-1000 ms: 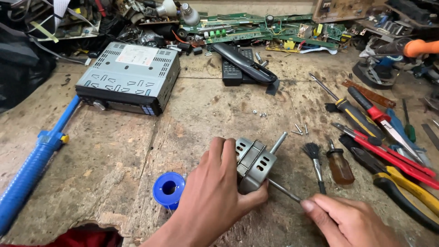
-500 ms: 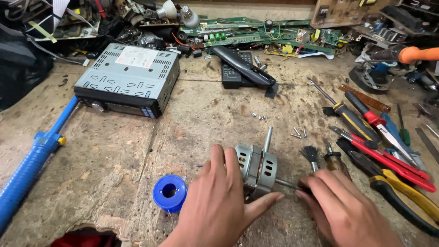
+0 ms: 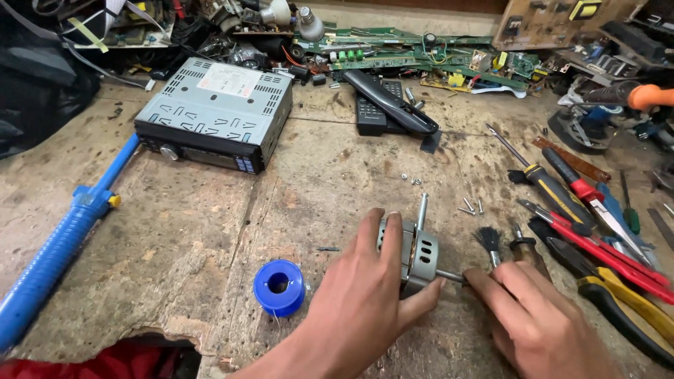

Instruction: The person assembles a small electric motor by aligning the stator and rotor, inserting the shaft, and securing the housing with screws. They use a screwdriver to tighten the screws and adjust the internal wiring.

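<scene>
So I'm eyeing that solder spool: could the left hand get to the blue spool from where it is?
Probably yes: the blue spool lies on bare bench just beside the left hand, nothing between them, though that hand now grips the small motor.

We are now pinching the motor (image 3: 414, 254) shaft with our right hand (image 3: 537, 323) fingers (image 3: 484, 281), after reaching in from the counter edge.

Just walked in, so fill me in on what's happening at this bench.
A person is working on a small grey motor on a worn workbench. The left hand clasps its body while the right hand pinches the metal shaft sticking out its side. A blue solder spool sits beside it; hand tools lie to the right.
</scene>
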